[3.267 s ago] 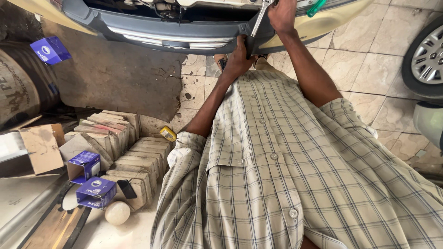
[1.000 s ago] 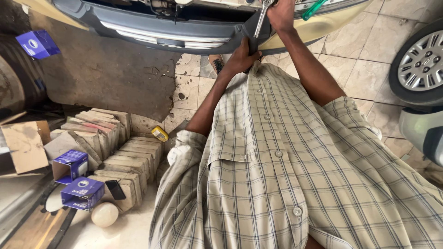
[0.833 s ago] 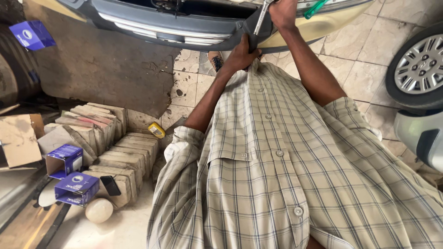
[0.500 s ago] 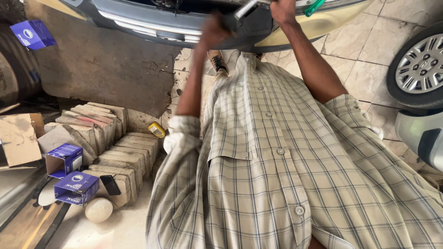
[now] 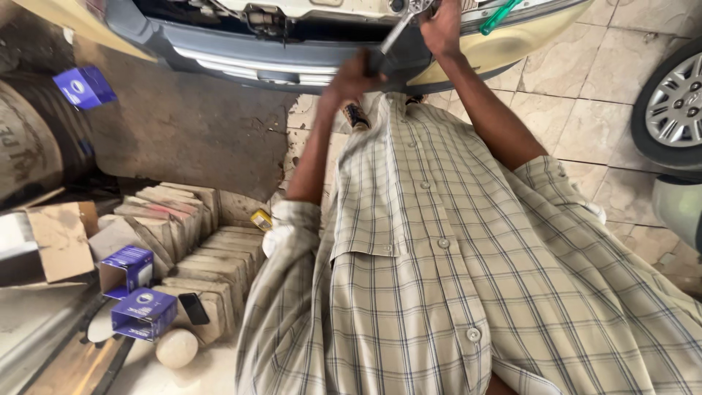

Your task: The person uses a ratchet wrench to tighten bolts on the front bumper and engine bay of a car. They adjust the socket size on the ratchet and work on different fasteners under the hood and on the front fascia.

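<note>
Silver metal wrench (image 5: 398, 33) slants up to the open front of the pale yellow car (image 5: 512, 33), above its grey bumper (image 5: 241, 62). Left hand (image 5: 352, 77), blurred, is closed round the lower handle; right hand (image 5: 441, 28) is closed near the wrench's head.

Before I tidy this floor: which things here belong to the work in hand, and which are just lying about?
In use: wrench, held by left hand and right hand; car bumper.
Lying about: blue boxes, stacked bricks, black phone, green-handled tool.
</note>
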